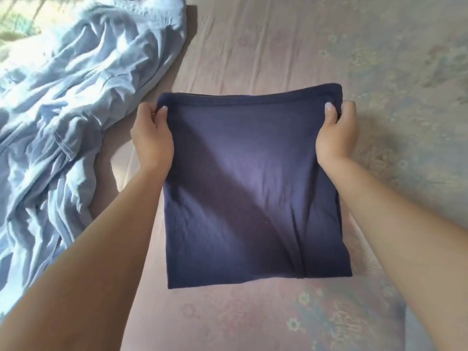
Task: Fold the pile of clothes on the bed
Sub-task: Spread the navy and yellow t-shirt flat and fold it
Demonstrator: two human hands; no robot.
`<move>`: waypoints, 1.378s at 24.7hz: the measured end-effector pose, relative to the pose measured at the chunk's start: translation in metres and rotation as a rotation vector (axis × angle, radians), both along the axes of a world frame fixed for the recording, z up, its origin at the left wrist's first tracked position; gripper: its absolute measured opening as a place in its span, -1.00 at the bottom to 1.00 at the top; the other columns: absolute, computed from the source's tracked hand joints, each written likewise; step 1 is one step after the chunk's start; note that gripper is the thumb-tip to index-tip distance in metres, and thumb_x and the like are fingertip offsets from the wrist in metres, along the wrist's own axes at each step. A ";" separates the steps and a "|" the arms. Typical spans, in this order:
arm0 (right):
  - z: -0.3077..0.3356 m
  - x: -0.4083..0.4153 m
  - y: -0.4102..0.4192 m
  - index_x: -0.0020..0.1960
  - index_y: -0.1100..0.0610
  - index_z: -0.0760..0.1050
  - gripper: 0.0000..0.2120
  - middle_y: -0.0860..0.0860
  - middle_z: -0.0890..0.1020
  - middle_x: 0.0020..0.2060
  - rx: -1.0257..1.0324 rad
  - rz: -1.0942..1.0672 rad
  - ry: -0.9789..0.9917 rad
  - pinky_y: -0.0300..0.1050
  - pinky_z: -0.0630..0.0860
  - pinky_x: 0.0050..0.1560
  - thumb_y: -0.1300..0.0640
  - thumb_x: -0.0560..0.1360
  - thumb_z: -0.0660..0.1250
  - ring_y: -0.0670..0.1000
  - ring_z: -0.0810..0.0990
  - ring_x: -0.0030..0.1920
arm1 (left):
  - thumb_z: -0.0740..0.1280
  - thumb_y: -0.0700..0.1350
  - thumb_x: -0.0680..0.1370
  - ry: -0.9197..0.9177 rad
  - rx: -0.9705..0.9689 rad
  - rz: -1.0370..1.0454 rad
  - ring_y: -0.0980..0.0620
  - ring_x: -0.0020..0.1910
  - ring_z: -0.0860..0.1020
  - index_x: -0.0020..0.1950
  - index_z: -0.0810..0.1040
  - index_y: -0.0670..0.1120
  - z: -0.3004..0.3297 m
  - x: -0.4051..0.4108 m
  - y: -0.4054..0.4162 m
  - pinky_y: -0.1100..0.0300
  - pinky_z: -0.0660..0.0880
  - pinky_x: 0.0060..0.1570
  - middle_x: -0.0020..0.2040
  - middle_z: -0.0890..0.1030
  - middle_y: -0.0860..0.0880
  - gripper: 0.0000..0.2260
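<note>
On the bed point(291, 46), beside the crumpled light-blue garment point(63, 110), you are holding the folded navy garment point(253, 186): your left hand point(152, 138) and right hand point(338, 133) are pinching its far corners, fingers point(329, 110) curled.

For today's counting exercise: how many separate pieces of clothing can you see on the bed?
2. A folded navy garment lies mid-bed, held by both hands at its far corners; a crumpled light-blue garment lies to its left. That heap may hide more.

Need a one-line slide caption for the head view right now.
Left hand and right hand pinch the far corners of a folded navy garment on the bed, light blue clothes heaped left.
</note>
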State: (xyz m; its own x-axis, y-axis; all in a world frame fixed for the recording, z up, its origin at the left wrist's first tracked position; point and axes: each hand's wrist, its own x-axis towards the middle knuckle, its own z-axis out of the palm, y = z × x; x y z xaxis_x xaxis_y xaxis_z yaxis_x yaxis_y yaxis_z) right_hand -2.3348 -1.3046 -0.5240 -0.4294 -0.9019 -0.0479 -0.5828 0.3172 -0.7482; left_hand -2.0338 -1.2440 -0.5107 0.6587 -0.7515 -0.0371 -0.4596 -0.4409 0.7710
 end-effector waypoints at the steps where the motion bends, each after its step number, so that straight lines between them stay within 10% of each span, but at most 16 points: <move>1: 0.000 0.003 -0.002 -0.08 0.15 0.30 -0.79 -0.04 0.40 -0.32 0.030 0.019 0.016 -0.17 0.16 -0.28 0.03 0.62 0.12 0.01 0.35 -0.32 | 0.21 -0.08 0.59 0.003 0.047 -0.018 0.12 -0.15 0.43 -0.02 0.46 -0.09 -0.005 0.001 0.000 0.39 0.28 -0.21 -0.19 0.51 0.07 -0.90; 4: -0.001 0.012 0.005 0.34 0.28 0.28 -0.59 0.20 0.46 0.21 0.220 0.121 0.355 0.02 0.33 0.10 0.04 0.61 0.16 0.21 0.44 0.16 | 0.26 -0.06 0.58 0.112 0.163 -0.083 0.01 0.07 0.52 0.19 0.47 -0.14 -0.016 0.005 0.000 0.27 0.36 -0.01 0.01 0.53 0.02 -0.76; 6: 0.000 0.022 0.030 0.47 0.25 0.21 -0.50 0.25 0.34 0.38 -0.058 0.399 0.634 0.11 0.29 0.28 0.04 0.60 0.14 0.27 0.35 0.33 | 0.33 -0.08 0.54 0.171 0.136 -0.133 0.01 0.14 0.52 0.29 0.41 -0.10 -0.011 0.011 -0.007 0.23 0.41 0.13 0.13 0.55 0.00 -0.66; 9: -0.012 0.005 0.076 0.51 0.14 0.18 -0.52 0.20 0.24 0.47 -0.159 0.870 0.808 0.15 0.20 0.40 0.05 0.62 0.12 0.22 0.22 0.46 | 0.29 -0.24 0.52 -0.169 0.191 -0.267 -0.20 0.22 0.44 0.48 0.23 -0.15 -0.003 -0.004 0.009 0.06 0.35 0.21 0.32 0.41 -0.21 -0.46; 11: -0.019 -0.024 0.108 0.53 0.19 0.09 -0.48 0.20 0.16 0.50 0.181 0.662 0.747 0.15 0.10 0.45 0.02 0.64 0.10 0.20 0.11 0.50 | 0.27 -0.16 0.54 -0.456 0.158 -0.445 -0.28 0.37 0.34 0.51 0.20 -0.21 -0.001 -0.038 0.059 -0.11 0.28 0.30 0.44 0.28 -0.31 -0.44; 14: -0.011 -0.059 0.173 0.35 0.34 0.35 -0.57 0.33 0.43 0.28 0.262 0.290 0.461 0.17 0.25 0.32 0.08 0.60 0.22 0.33 0.35 0.31 | 0.19 0.01 0.56 -0.566 0.142 -0.701 -0.25 0.42 0.30 0.45 0.32 -0.22 -0.002 -0.074 0.176 -0.18 0.26 0.33 0.44 0.31 -0.28 -0.48; 20: 0.013 -0.075 0.259 -0.17 0.21 0.50 -0.79 0.04 0.54 -0.25 0.504 0.136 -0.120 -0.35 0.37 -0.23 0.06 0.51 0.36 -0.02 0.49 -0.22 | 0.39 -0.21 0.51 0.213 0.431 -0.024 -0.14 -0.06 0.58 -0.06 0.60 -0.07 -0.001 -0.046 0.276 0.24 0.44 -0.13 -0.11 0.58 -0.03 -0.94; 23: 0.022 -0.076 0.254 -0.20 0.14 0.47 -0.79 0.06 0.49 -0.33 0.570 0.041 -0.254 -0.14 0.38 -0.22 0.07 0.57 0.26 0.00 0.47 -0.28 | 0.36 -0.19 0.53 0.289 0.404 -0.009 -0.06 -0.23 0.61 -0.24 0.54 -0.03 0.008 -0.044 0.265 0.31 0.44 -0.27 -0.31 0.63 -0.03 -0.84; 26: 0.030 -0.088 0.253 -0.24 0.15 0.42 -0.74 0.03 0.45 -0.42 0.439 -0.009 -0.229 -0.29 0.43 -0.25 0.09 0.60 0.20 -0.12 0.44 -0.40 | 0.29 -0.15 0.55 0.152 0.319 0.089 0.13 -0.41 0.58 -0.26 0.44 0.00 0.017 -0.033 0.259 0.30 0.40 -0.30 -0.44 0.59 0.01 -0.81; 34: 0.023 -0.097 0.306 -0.20 0.36 0.47 -0.76 0.17 0.50 -0.38 0.631 -0.036 -0.099 -0.07 0.30 -0.25 0.21 0.56 0.27 0.12 0.49 -0.29 | 0.31 -0.17 0.55 0.023 0.598 -0.029 -0.24 -0.21 0.52 -0.21 0.42 -0.13 0.007 -0.040 0.325 -0.02 0.41 -0.21 -0.23 0.57 -0.16 -0.85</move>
